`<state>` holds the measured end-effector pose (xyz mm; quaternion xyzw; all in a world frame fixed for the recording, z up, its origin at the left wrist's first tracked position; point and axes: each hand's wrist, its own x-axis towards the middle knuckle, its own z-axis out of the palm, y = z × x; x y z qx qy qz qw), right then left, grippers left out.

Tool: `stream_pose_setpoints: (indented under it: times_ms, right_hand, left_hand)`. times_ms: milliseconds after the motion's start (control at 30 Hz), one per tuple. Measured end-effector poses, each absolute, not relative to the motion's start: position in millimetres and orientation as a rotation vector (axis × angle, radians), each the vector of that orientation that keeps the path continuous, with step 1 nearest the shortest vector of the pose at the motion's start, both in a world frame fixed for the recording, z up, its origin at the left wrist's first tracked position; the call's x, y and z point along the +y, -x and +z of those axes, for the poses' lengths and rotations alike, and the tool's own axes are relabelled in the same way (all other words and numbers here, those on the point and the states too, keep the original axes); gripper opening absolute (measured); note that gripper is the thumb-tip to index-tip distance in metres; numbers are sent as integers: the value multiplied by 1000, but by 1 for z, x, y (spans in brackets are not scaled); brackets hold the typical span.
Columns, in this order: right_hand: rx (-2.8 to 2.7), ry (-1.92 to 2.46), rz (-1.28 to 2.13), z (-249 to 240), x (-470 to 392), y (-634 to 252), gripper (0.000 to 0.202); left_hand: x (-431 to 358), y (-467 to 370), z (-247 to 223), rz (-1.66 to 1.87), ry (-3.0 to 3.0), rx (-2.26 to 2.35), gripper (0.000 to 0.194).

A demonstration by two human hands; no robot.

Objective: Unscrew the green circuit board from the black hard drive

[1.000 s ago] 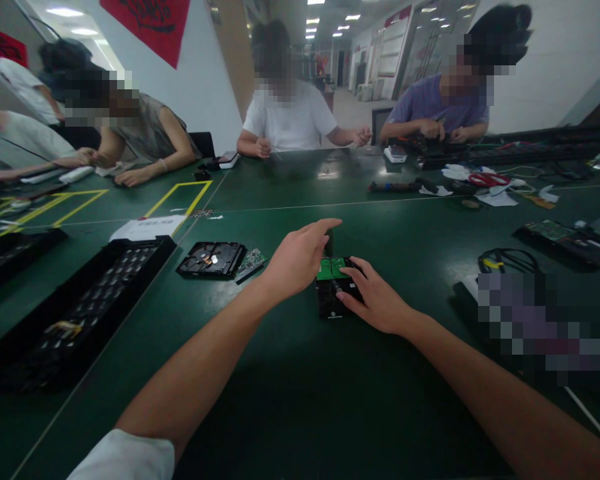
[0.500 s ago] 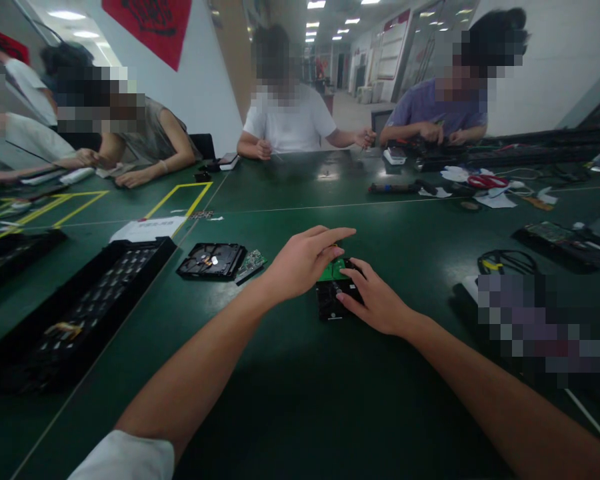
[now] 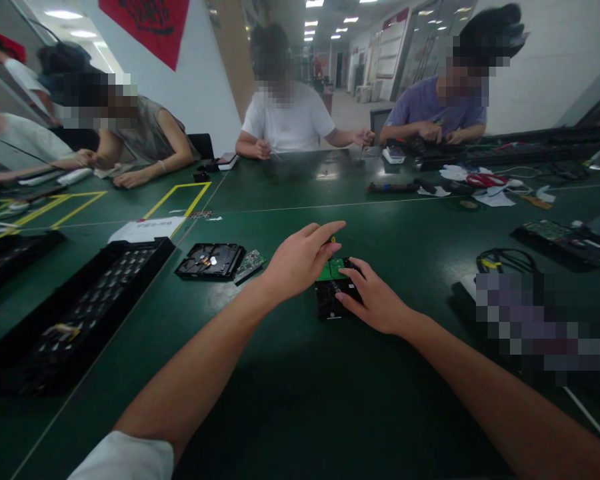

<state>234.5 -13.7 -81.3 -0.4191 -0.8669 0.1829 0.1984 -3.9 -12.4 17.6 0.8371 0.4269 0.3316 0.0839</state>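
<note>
A hard drive (image 3: 326, 303) with a green circuit board (image 3: 336, 267) lies on the table in front of me. My left hand (image 3: 303, 259) is closed round a slim upright tool, seemingly a screwdriver (image 3: 333, 239), whose yellow top shows above the thumb. Its index finger stretches out over that top. The grip hides most of the tool, and its lower end seems to stand on the drive. My right hand (image 3: 375, 297) grips the drive from the right, with thumb and fingertips on its upper face close to the tool's lower end.
Left of the drive lie another hard drive (image 3: 211, 261) and a loose circuit board (image 3: 251, 266). A long black tray (image 3: 145, 257) with small parts stands further left. To the right are a black cable (image 3: 510, 259) and another device (image 3: 560, 241). Several people sit across the table.
My left index finger has shifted slightly left and up, and the yellow top of the tool now shows. My right hand stays on the drive.
</note>
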Motion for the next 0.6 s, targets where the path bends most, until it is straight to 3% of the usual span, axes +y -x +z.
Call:
stream_pose_setpoints:
  times_ms: [167, 333, 600]
  right_hand:
    - [-2434, 1189, 513, -80, -14, -234, 58]
    - [-2437, 1206, 523, -78, -15, -234, 58]
    - [-2455, 1236, 521, -80, -14, -234, 60]
  left_hand:
    - [-13, 4, 18, 1023, -2480, 1003, 50]
    - [-14, 2, 21, 992, -2521, 1281, 37]
    - [-13, 3, 18, 1000, -2556, 1126, 50]
